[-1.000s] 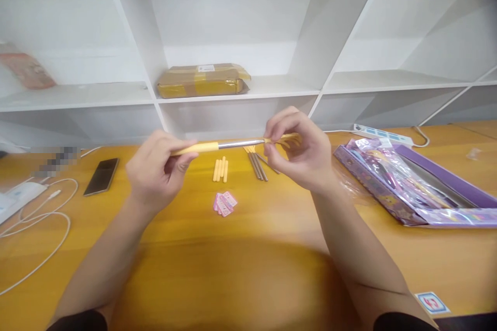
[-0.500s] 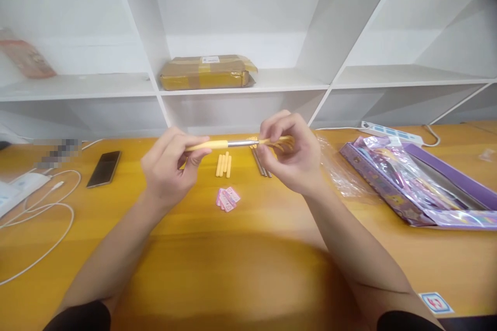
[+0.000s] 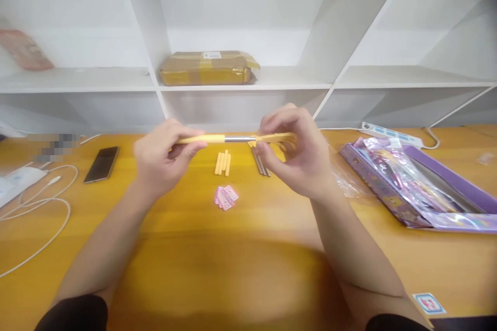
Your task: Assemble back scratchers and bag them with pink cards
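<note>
My left hand (image 3: 159, 158) is closed, thumb and fingers pinching the yellow barrel (image 3: 215, 138) of what looks like a pen. A silver tube (image 3: 238, 139) sticks out of the barrel toward the right. My right hand (image 3: 297, 150) pinches a yellow end piece (image 3: 276, 137) at the tube's right end; its far part is partly hidden by the fingers. The pen is held level above the table. Below it lie several yellow sticks (image 3: 222, 163), a few silver tubes (image 3: 261, 160) with yellow ends, and a fan of small pink cards (image 3: 225, 197).
A purple box (image 3: 388, 191) with plastic-wrapped items sits at right, by clear plastic film (image 3: 349, 181). A phone (image 3: 101, 164) and white cables (image 3: 66, 212) lie at left. Behind are a power strip (image 3: 392, 135) and white shelving holding a taped carton (image 3: 207, 68).
My left hand has shifted slightly left and up with the barrel. The tapered silver tip seen earlier no longer shows; the silver now reaches the yellow end piece at full width.
</note>
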Action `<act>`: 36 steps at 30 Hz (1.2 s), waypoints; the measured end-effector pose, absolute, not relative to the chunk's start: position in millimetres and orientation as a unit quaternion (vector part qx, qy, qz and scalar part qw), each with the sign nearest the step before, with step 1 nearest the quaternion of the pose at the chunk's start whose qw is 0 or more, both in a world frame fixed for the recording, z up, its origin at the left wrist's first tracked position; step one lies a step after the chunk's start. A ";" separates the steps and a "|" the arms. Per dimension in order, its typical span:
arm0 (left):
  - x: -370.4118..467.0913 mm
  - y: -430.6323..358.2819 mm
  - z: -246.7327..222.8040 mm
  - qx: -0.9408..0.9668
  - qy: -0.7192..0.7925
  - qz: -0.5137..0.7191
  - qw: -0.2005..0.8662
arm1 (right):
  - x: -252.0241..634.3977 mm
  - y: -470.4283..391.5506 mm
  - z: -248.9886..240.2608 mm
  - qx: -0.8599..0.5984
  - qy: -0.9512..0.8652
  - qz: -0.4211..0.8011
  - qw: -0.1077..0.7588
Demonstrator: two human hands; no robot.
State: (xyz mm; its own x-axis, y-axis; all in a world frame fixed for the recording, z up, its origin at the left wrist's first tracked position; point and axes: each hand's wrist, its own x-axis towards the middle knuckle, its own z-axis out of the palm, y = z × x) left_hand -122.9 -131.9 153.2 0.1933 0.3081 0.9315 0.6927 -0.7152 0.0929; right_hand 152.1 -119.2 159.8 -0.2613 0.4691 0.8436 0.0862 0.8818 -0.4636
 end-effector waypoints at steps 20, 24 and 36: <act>-136.9 -133.7 163.0 -0.825 -0.360 -0.296 0.318 | 151.8 -83.0 136.6 -0.251 -0.834 -0.243 0.428; -136.0 -115.4 148.3 -0.817 -0.382 -0.293 0.317 | 148.7 -67.6 129.1 -0.265 -0.817 -0.291 0.421; -310.0 -56.9 146.5 -0.727 -0.511 -0.334 0.313 | 385.1 47.7 94.5 -0.549 -0.664 -0.272 0.428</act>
State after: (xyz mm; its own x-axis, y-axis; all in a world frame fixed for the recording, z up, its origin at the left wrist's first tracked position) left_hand -310.0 -56.9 146.5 0.2545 0.5347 0.8058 0.9528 -0.2812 -0.1143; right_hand 385.1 47.7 94.5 -0.0302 0.4963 0.8676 0.9623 0.2491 -0.1090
